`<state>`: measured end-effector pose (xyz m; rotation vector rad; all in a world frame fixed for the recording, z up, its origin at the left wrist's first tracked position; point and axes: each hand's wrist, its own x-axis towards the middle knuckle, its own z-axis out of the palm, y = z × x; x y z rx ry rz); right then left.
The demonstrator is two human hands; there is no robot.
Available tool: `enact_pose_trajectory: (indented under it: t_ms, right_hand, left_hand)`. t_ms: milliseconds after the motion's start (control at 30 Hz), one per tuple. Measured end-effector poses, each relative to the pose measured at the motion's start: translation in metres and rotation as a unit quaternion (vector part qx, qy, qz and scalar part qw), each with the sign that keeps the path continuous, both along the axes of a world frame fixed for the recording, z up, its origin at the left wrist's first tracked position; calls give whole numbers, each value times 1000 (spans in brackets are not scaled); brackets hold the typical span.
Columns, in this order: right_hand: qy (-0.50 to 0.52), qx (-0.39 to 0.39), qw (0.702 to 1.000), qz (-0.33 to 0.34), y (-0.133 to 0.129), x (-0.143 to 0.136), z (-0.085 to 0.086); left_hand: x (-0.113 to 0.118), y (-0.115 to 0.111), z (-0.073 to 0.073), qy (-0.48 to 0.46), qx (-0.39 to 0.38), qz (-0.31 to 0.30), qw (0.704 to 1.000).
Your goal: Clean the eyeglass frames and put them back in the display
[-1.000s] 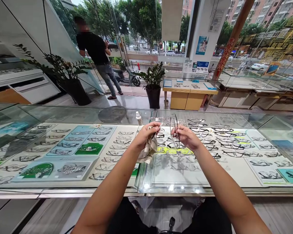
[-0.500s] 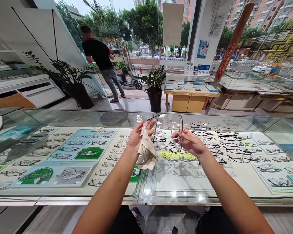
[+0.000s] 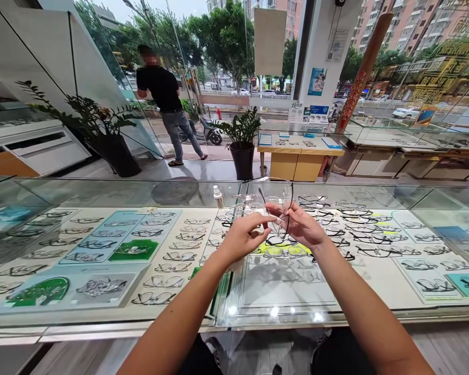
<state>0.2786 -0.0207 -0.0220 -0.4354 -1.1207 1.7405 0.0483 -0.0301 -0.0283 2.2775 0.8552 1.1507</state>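
The right hand (image 3: 305, 226) is holding a pair of thin-rimmed eyeglasses (image 3: 292, 192) above the glass surface (image 3: 281, 297), its thumb and fingers pinching the frame near the lower part of the lenses, so the glasses are standing on edge with their dark upper parts rising over the knuckles and one temple stretching leftward, clear of the display below. The left hand (image 3: 240, 237) is meeting it from the other side, its index finger extending toward the eyeglasses and its thumb bending underneath, leaving a small gap between the two; the fingertips are lying right at the lens area, though I cannot tell whether they are pressing on the lens or gripping anything there, as the right hand's fingers and the clear lenses are overlapping at that spot. A small white bottle (image 3: 218, 198) is standing near the far edge, to the left of both hands. Beneath the glass, rows of spectacle frames (image 3: 175, 257) are lying on pale panels, and a bright yellow strip (image 3: 283, 250) is showing just below the hands. Farther back, a person in a black shirt (image 3: 160, 86) is standing by the window, left of a potted plant (image 3: 243, 159)
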Motion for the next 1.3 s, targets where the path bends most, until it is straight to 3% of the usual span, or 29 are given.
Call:
enact_pose_trajectory:
  t_ms: [167, 333, 433, 567, 733, 867, 967, 1033, 1100, 1200, 1300]
  right_hand:
    - [17, 7, 999, -48, 2, 2, 1]
    - [11, 42, 994, -101, 4, 6, 2]
    - [-4, 63, 989, -131, 4, 5, 2]
    - [31, 34, 989, -140, 6, 4, 0]
    - [100, -7, 989, -111, 10, 12, 0]
    - [136, -40, 984, -107, 12, 22, 2]
    - [143, -48, 981, -119, 15, 27, 3]
    - [141, -49, 981, -121, 16, 29, 2]
    - [137, -50, 982, -122, 17, 29, 2]
    - [130, -50, 982, -125, 16, 29, 3]
    - [123, -51, 982, -132, 15, 29, 3]
  left_hand:
    - [1, 7, -11, 1, 69, 46, 997]
    - [-1, 12, -20, -27, 70, 94, 993]
    - [-1, 13, -22, -49, 52, 106, 992]
    - [1, 10, -21, -69, 18, 103, 992]
    - [2, 4, -11, -138, -89, 82, 983]
    - [-12, 19, -4, -292, -144, 161, 932]
    - [-35, 44, -7, -404, -231, 221, 857]
    - [-54, 61, -13, -462, -335, 205, 795]
    - [-69, 74, -21, -482, -400, 180, 758]
    - [-84, 86, -31, -470, -427, 153, 757]
    - [-89, 93, -37, -442, -413, 113, 788]
